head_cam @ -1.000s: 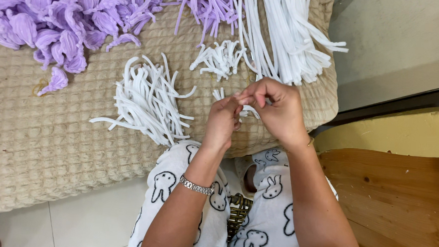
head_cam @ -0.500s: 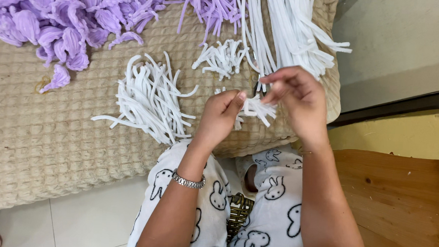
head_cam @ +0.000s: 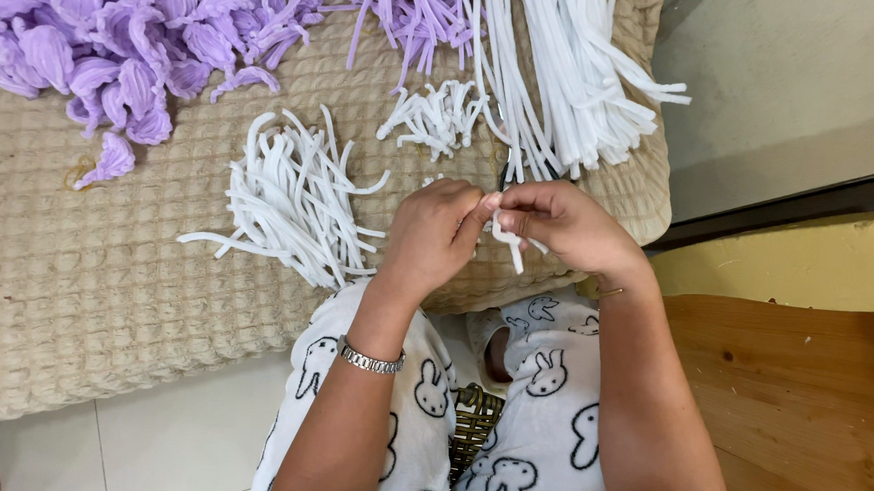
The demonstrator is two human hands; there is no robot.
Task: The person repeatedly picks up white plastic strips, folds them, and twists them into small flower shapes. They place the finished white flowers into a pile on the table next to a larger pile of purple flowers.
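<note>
1. Nearest: lap in white trousers printed with rabbits, silver bracelet on the left wrist.
2. Above the lap: left hand and right hand meeting fingertip to fingertip, both pinched on a short white strip at the near edge of the beige quilted cushion.
3. Just left: loose heap of cut white strips.
4. Beyond: small white bundle, long white strips.
5. Farthest: purple petals, purple strips.

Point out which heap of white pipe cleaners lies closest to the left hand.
The loose fan of short white pieces, just beside the left hand; the small bundle and long bunch lie farther up.
</note>
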